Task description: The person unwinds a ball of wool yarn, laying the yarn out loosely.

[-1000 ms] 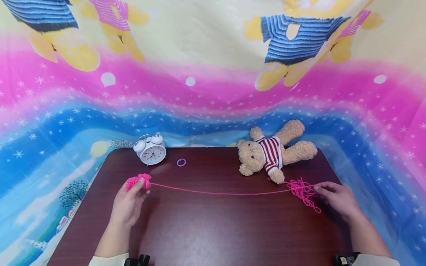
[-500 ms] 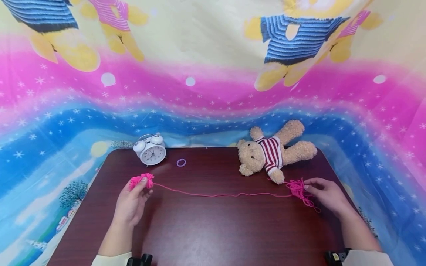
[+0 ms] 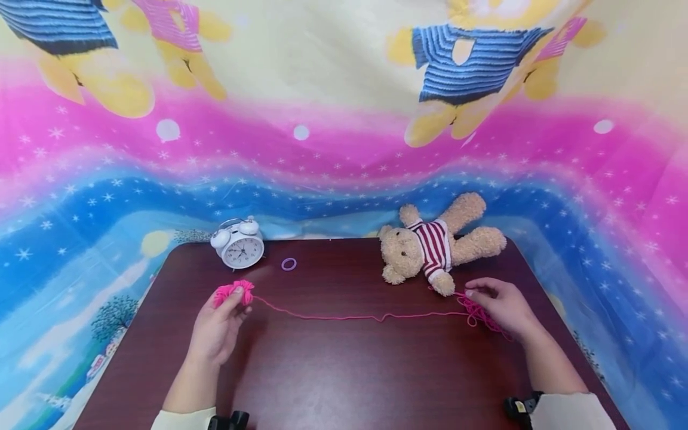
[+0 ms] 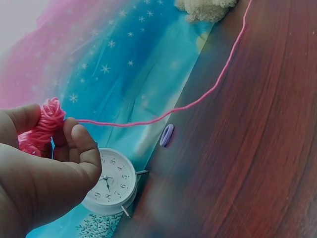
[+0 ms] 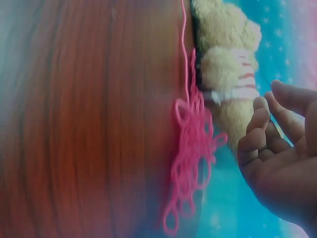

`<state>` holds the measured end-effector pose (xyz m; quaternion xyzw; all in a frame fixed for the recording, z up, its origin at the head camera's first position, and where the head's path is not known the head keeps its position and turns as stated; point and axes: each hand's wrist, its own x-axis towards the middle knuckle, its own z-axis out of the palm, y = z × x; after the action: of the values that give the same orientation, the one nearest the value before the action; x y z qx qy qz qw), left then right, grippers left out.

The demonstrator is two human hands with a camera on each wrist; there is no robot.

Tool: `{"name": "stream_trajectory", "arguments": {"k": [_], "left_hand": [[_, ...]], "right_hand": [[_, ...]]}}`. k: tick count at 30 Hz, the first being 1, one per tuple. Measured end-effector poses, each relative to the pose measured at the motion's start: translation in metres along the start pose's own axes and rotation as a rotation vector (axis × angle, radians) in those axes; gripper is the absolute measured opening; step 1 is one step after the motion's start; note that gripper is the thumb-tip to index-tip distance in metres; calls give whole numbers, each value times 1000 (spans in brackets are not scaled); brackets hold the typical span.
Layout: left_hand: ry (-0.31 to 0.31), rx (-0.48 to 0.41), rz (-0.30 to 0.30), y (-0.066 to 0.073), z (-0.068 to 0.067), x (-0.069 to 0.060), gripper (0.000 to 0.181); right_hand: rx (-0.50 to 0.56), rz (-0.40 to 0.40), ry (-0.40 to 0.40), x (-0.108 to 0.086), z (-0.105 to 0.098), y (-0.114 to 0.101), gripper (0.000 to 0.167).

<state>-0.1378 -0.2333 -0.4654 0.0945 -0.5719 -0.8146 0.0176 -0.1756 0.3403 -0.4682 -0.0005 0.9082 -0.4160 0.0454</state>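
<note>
Arabic numerals ring the dial of the white alarm clock (image 3: 243, 252). Behind the glossy, wood-grained, dark-brown tabletop (image 3: 344, 376) hangs a cloth backdrop (image 3: 322, 155) printed with bears and snowflakes. The left hand (image 3: 216, 331) pinches a pink yarn bundle (image 3: 235, 292); its strand (image 3: 328, 318) runs to a loose tangle (image 5: 193, 141) beside the plush bear (image 3: 434, 246). The right hand (image 3: 504, 306), empty, fingers loosely bent, is over the tangle.

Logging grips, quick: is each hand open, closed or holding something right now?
Left hand: holding the yarn bundle.
Right hand: open, fingers loosely curled, holding nothing, near the loose yarn.
</note>
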Motion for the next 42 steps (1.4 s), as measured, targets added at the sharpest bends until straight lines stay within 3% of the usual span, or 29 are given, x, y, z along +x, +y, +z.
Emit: {"name": "stream_trajectory", "arguments": {"k": [12, 33, 42], "left_hand": [[-5, 4, -14, -2, 13, 2, 29], [-4, 10, -19, -2, 23, 4, 37], [-8, -32, 10, -4, 29, 7, 27]], "right_hand": [[159, -46, -25, 20, 43, -41, 32], [281, -146, -94, 31, 97, -82, 31], [297, -163, -125, 34, 116, -98, 28]]}}
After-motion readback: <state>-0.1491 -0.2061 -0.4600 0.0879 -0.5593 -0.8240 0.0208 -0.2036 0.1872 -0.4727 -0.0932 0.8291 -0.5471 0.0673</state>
